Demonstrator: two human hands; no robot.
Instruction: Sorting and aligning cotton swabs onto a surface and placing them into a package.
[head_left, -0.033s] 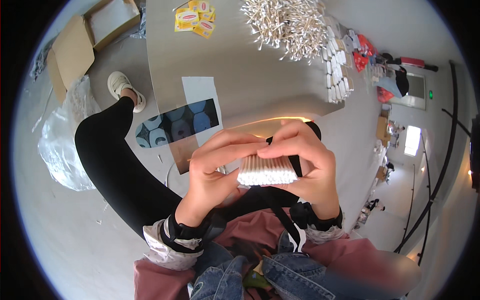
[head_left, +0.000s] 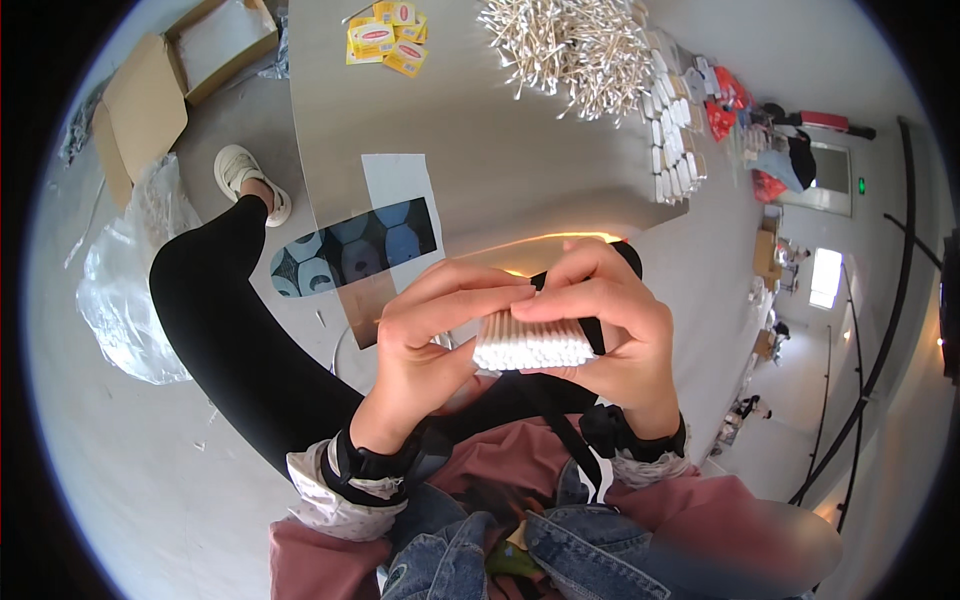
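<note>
Between my two hands is a flat, tightly packed bundle of cotton swabs (head_left: 532,350), its white tips toward me and the sticks pointing away. My left hand (head_left: 420,325) is closed around the bundle's left side, fingers bent over the top. From the other side, my right hand (head_left: 620,320) grips it with thumb and curled fingers. The fingertips of both hands meet above the sticks. What lies under the bundle is mostly hidden. Beyond my hands, a large heap of loose cotton swabs (head_left: 570,50) lies on the grey table (head_left: 400,115).
Rows of white-ended bundles (head_left: 677,150) line the table's right side. Small yellow packets (head_left: 385,40) lie at its far left. A patterned dark-blue piece (head_left: 360,245) and a white sheet (head_left: 392,178) are nearer. An open cardboard box (head_left: 145,100) and clear plastic bag (head_left: 135,300) sit on the floor.
</note>
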